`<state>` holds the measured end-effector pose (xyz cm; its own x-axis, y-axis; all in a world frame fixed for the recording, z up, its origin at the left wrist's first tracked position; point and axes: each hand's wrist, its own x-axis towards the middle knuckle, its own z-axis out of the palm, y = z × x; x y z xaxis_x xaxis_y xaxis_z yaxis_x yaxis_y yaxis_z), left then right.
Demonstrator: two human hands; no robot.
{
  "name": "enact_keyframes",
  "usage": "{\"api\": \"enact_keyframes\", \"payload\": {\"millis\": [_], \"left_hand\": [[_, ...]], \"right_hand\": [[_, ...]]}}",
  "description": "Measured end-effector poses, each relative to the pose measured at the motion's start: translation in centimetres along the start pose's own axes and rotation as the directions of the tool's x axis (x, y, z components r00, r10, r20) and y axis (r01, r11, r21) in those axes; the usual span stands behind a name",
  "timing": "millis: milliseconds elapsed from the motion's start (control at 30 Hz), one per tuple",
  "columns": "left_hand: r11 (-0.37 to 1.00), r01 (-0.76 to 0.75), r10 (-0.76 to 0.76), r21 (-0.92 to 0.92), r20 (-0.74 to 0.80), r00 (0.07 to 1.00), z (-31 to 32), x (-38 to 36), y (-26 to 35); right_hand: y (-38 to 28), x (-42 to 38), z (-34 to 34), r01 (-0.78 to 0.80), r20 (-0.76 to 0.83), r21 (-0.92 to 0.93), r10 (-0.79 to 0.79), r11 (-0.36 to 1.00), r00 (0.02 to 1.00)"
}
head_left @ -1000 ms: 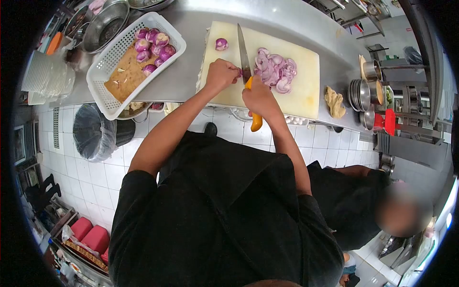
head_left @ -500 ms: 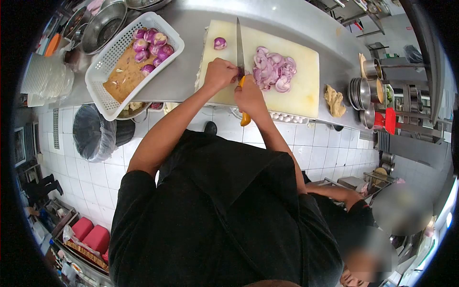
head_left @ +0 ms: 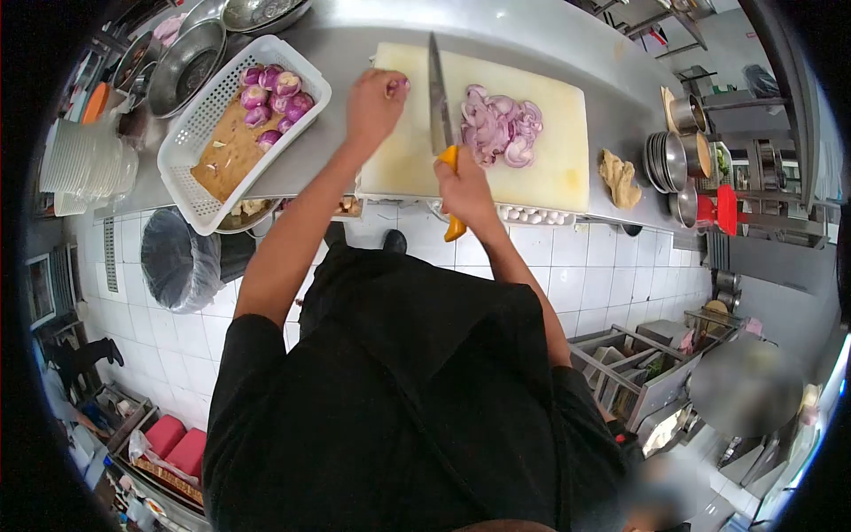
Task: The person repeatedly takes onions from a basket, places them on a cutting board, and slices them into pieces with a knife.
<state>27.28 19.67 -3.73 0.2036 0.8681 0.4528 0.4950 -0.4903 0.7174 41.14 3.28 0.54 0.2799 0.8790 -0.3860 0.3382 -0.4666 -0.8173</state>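
My right hand (head_left: 465,188) is wrapped round the orange handle of a long knife (head_left: 438,97), whose blade points away from me over the white cutting board (head_left: 560,173). At the board's left edge, the fingers of my left hand (head_left: 374,108) are curled round a red onion (head_left: 402,84), mostly hidden by them. A pile of sliced red onion (head_left: 499,129) lies on the board, right of the blade.
Left of the board, a white perforated basket (head_left: 303,69) holds several peeled red onions (head_left: 280,96). Metal bowls (head_left: 188,71) and stacked plastic tubs (head_left: 75,155) stand farther left. A yellowish crumpled lump (head_left: 620,180) and steel bowls (head_left: 667,163) sit at the right.
My left hand has moved left and away from the blade, to the single onion at the board's left. My right hand keeps the knife in nearly the same place.
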Motion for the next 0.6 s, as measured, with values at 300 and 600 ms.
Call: {"api": "enact_keyframes", "payload": {"millis": [300,600], "left_hand": [[0.988,0.047,-0.002,-0.148,0.291,0.957,1.8,-1.4,-2.0],[0.978,-0.06,0.087,-0.202,0.128,0.988,1.9,-4.9,0.9]], "right_hand": [[4.4,0.5,-2.5,-0.004,-0.08,-0.178,-0.01,0.984,0.997],[2.1,1.1,-2.4,0.179,-0.064,-0.302,-0.207,0.937,0.976]]}}
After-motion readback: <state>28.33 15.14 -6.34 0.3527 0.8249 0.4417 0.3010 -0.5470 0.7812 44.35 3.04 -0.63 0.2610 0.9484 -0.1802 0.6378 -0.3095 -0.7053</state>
